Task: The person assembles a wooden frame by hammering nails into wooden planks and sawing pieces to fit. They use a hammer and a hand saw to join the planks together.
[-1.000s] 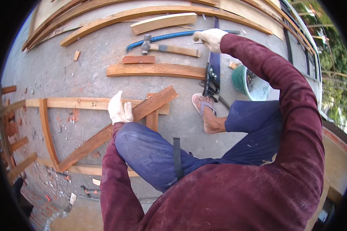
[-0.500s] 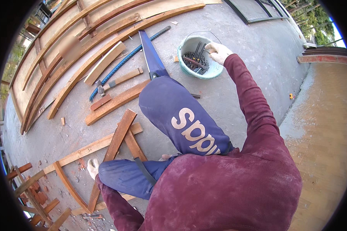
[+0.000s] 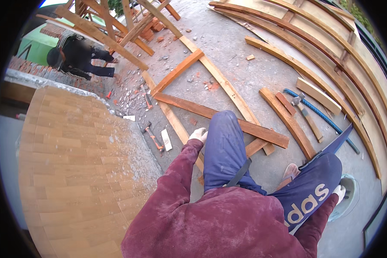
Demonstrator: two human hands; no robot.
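My left hand, in a white glove, is beside my left knee, over the near plank of a triangular-braced wooden frame. Its fingers are curled in; what they hold, if anything, does not show. A reddish-brown plank lies across the frame, passing beyond my knee. My gloved right hand is at the near rim of a pale green bucket, to the right of my right leg. Its fingertips are hidden. A handsaw with a blue blade leans by my right knee.
A hammer, blue ribbed bar and loose timber lie at the right, before a large curved wooden frame. Two orange-handled hammers lie on the left. Stacked timber and another person are at the far left.
My view has swung far to the left, so the frame is now central and the bucket at the right edge. My right hand stays by the bucket; my left stays by my knee.
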